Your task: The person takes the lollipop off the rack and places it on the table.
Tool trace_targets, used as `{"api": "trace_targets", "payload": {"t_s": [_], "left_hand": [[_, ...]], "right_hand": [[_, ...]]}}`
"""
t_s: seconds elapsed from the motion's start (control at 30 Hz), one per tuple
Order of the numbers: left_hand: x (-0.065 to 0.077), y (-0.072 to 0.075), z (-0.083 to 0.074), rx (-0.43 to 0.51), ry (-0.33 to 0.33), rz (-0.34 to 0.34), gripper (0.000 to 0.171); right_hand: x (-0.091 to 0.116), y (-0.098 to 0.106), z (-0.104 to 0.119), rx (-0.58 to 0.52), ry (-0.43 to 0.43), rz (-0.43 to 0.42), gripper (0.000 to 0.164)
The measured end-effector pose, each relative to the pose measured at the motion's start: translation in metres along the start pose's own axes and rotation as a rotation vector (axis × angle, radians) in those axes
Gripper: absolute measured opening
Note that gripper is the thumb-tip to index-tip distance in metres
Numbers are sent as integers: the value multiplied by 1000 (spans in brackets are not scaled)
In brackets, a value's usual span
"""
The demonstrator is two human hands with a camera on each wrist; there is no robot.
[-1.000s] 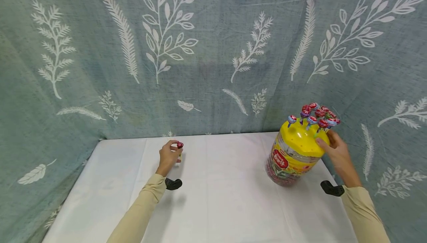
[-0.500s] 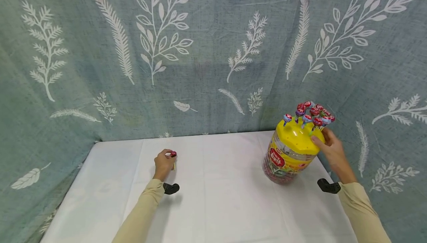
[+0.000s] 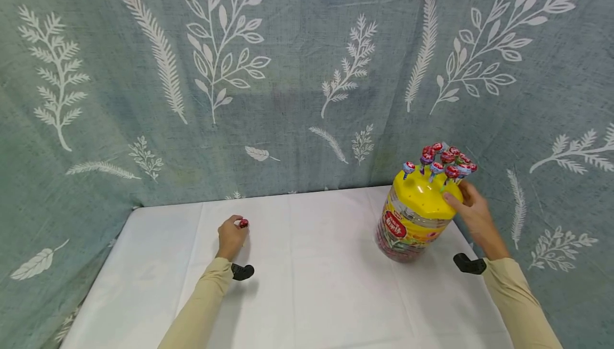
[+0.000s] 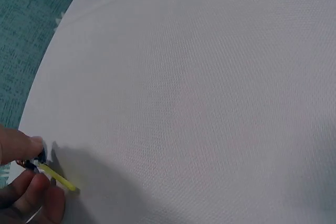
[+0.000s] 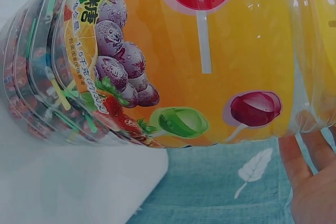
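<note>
In the head view, a big clear jar stands on the white tablecloth, wrapped in a colourful label and topped by a yellow lid. A cluster of wrapped lollipops stands up from the lid, crowded towards its far side, and small holes show in the nearer part. Your right hand grasps the lid from the jar's right, thumb over the top and fingers down the outer side. Well apart from the jar, to its left, your left hand pinches a single red lollipop just above the cloth. A grey-green curtain with white leaf prints hangs behind the jar, and your beige sleeves reach in from the jar's near side. In the left wrist view, your thumb and fingers close on the lollipop's head, mostly covering it; its yellow stick pokes out, and you cannot tell whether the tip touches the cloth. In the right wrist view, the jar appears sideways: grapes decorate its label, wrapped candies with green and yellow sticks show through near its base, and your fingers lie against its neck, their tips partly hidden.
</note>
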State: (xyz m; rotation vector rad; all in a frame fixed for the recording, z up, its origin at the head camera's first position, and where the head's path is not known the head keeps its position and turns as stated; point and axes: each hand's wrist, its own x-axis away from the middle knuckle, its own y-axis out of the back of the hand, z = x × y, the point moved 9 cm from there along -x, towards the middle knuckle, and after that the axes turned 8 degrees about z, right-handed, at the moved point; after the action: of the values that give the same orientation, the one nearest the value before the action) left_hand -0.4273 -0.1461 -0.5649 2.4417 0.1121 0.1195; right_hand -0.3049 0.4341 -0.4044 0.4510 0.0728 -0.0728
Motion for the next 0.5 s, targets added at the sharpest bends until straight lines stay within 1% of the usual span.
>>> {"api": "trace_targets", "payload": {"t_s": [0.17, 0.27, 0.37, 0.5], "left_hand": [[-2, 7, -10, -27, -23, -33, 41], [-5, 11, -18, -27, -39, -38, 42], [-7, 13, -29, -5, -68, -30, 42], [-6, 14, -48, 54, -113, -17, 42]], "right_hand": [[-2, 0, -1, 1, -19, -8, 72], [-3, 0, -1, 4, -18, -10, 72], [-2, 0, -2, 15, -17, -8, 71], [0, 0, -2, 15, -12, -4, 71]]}}
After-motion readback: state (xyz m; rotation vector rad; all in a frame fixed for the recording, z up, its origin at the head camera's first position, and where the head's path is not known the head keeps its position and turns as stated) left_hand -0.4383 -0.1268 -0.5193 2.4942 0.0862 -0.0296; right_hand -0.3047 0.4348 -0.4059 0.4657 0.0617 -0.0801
